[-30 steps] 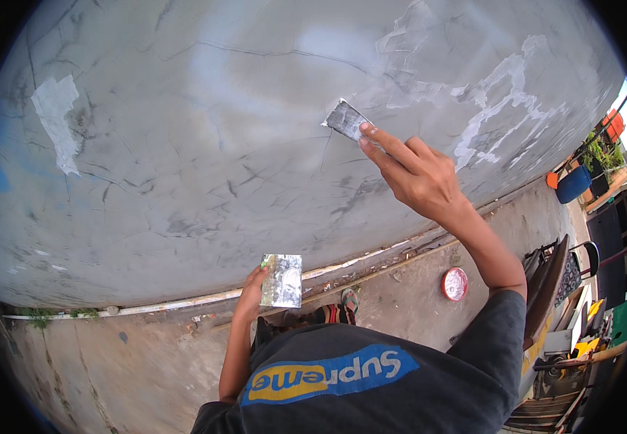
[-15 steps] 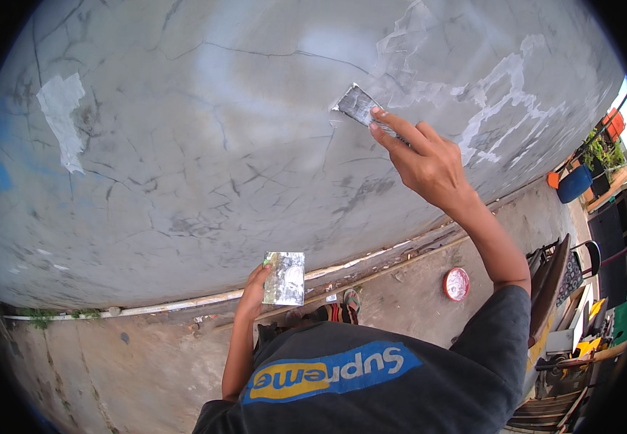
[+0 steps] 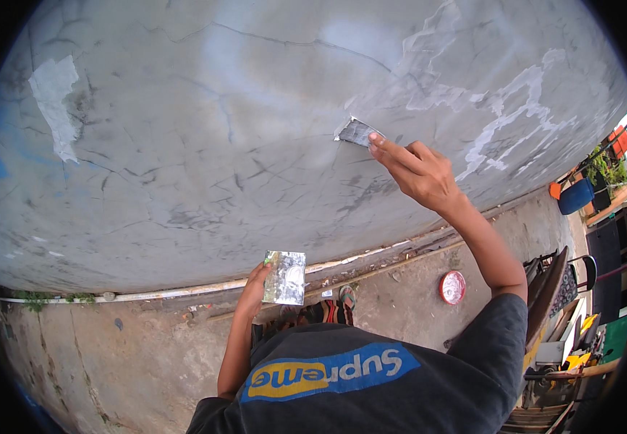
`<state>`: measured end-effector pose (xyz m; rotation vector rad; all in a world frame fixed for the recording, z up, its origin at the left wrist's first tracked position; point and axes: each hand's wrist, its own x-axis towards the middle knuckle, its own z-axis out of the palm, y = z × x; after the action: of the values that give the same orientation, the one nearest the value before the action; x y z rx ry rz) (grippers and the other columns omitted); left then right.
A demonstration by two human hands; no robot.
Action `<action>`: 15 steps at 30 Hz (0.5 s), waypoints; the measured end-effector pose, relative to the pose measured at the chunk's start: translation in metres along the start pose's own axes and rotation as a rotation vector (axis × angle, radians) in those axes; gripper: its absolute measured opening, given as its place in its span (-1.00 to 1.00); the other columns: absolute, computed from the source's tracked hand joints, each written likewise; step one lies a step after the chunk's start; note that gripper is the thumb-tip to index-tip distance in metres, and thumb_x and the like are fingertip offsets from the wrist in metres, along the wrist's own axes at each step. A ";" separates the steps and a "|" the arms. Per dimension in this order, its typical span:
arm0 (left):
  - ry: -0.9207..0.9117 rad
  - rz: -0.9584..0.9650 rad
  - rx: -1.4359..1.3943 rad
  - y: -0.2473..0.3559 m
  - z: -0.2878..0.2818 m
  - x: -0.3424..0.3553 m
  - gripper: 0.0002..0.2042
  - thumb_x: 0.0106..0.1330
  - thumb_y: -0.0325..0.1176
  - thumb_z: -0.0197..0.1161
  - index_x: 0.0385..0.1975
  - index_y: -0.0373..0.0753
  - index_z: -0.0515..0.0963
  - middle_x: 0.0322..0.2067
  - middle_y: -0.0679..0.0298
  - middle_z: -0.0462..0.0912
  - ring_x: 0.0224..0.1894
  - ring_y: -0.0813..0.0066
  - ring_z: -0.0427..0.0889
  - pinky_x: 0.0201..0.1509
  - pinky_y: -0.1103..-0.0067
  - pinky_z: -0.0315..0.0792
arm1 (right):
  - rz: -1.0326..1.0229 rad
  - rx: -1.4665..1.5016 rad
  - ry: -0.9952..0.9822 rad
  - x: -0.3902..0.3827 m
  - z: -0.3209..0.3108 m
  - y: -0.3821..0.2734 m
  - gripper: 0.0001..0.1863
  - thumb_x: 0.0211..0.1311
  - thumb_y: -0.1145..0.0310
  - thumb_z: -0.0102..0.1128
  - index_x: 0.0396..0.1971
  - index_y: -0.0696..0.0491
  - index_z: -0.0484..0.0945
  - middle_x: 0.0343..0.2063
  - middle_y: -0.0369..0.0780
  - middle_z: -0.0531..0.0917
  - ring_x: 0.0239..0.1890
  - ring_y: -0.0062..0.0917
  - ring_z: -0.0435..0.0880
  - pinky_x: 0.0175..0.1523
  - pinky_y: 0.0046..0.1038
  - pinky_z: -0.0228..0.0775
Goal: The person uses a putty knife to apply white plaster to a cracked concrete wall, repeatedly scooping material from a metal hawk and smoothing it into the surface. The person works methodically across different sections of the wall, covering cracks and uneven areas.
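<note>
My right hand [image 3: 422,173] grips a flat putty knife [image 3: 357,132], its blade against the grey cracked wall [image 3: 183,145]. White filler shows along the blade's edge and corner, and a pale thin smear [image 3: 378,94] lies on the wall just above it. Lower down and to the left, my left hand [image 3: 255,286] holds a square flat plate [image 3: 285,278] by its left side, away from the wall. The plate's face is streaked with white filler. Most of the fingers of my left hand are hidden behind the plate.
White filler patches [image 3: 56,108] mark the wall at left and right. A pipe [image 3: 183,291] runs along the wall's foot. On the concrete ground stands a round red-rimmed tub [image 3: 452,287] with whitish content. A blue barrel [image 3: 576,196] and stacked furniture [image 3: 552,289] are at right.
My right hand has drawn the putty knife down the wall, leaving a pale smear above the blade. My left hand still holds the plate in nearly the same place. The view has tilted slightly.
</note>
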<state>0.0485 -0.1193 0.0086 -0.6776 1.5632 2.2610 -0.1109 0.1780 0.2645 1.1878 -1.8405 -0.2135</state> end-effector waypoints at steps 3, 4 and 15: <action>-0.009 -0.001 0.016 -0.015 -0.009 0.005 -0.42 0.50 -0.12 0.04 0.35 -0.43 0.22 0.28 0.09 0.40 0.37 0.36 0.26 0.43 0.49 0.07 | -0.007 -0.040 -0.082 -0.018 -0.010 0.007 -0.62 -0.04 0.50 0.33 -0.12 0.01 0.71 0.16 -0.47 0.58 -0.55 -0.67 0.32 -0.54 -0.70 0.31; -0.015 0.006 0.007 -0.019 -0.013 0.009 -0.41 0.50 -0.11 0.04 0.35 -0.43 0.22 0.28 0.08 0.40 0.38 0.36 0.25 0.44 0.48 0.06 | -0.004 -0.062 -0.115 -0.025 -0.016 0.008 -0.63 -0.04 0.50 0.33 -0.13 0.00 0.71 0.16 -0.47 0.58 -0.54 -0.67 0.33 -0.53 -0.70 0.31; -0.003 -0.007 0.017 0.012 0.010 -0.013 -0.37 0.46 -0.12 0.07 0.37 -0.42 0.16 0.27 0.07 0.37 0.31 0.33 0.35 0.35 0.46 0.25 | -0.039 -0.021 0.025 -0.008 0.004 0.003 -0.67 -0.08 0.53 0.38 -0.22 -0.02 0.74 0.08 -0.46 0.65 -0.53 -0.73 0.44 -0.48 -0.71 0.33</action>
<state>0.0517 -0.1144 0.0283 -0.6737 1.5742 2.2408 -0.1146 0.1843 0.2593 1.2075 -1.7907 -0.2387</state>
